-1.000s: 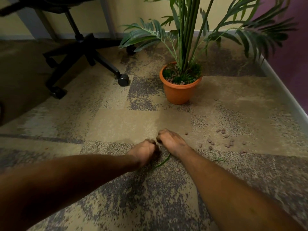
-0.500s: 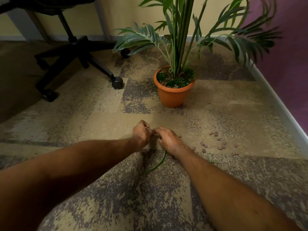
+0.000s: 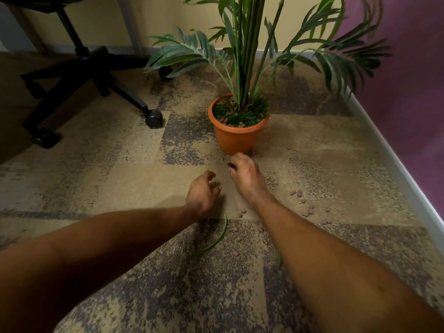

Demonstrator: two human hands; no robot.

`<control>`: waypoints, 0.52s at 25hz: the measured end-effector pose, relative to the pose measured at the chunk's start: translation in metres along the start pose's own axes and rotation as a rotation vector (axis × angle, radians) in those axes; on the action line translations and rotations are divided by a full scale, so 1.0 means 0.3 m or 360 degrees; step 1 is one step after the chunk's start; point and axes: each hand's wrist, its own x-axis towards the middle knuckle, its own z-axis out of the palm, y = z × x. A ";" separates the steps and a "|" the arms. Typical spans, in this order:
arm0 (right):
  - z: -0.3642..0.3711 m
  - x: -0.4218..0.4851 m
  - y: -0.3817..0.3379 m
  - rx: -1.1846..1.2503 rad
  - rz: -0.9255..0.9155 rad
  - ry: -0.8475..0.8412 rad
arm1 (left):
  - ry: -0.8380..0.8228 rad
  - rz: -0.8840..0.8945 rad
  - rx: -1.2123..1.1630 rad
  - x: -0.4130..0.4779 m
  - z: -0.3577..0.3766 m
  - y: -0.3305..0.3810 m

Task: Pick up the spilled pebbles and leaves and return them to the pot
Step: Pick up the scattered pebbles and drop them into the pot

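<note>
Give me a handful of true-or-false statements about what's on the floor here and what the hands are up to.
1. The orange pot stands upright on the carpet. True.
2. The green leaf lies in the pot. False: it lies on the carpet between the two forearms.
3. Loose pebbles are scattered to the right of the right hand. True.
4. The left hand grips the pot's rim. False: it is low over the carpet, short of the pot, fingers loosely curled.
5. The chair's caster touches the pot. False: a stretch of carpet separates them.
</note>
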 end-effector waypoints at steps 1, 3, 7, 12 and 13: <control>-0.019 0.044 0.006 0.0006 -0.0046 0.0072 | -0.0015 0.0059 0.0100 0.004 0.006 -0.004; -0.057 0.133 0.015 0.0032 -0.0102 0.0215 | -0.0048 0.0135 0.0311 0.018 0.023 -0.014; -0.100 0.258 0.006 0.0026 -0.0102 0.0334 | -0.0086 0.0244 0.0523 0.032 0.041 -0.038; -0.087 0.367 0.012 -0.0085 -0.0091 0.0380 | -0.0161 0.0426 0.0599 0.041 0.038 -0.057; -0.078 0.392 0.013 -0.0080 -0.0094 0.0358 | -0.0173 0.0419 0.0599 0.049 0.037 -0.064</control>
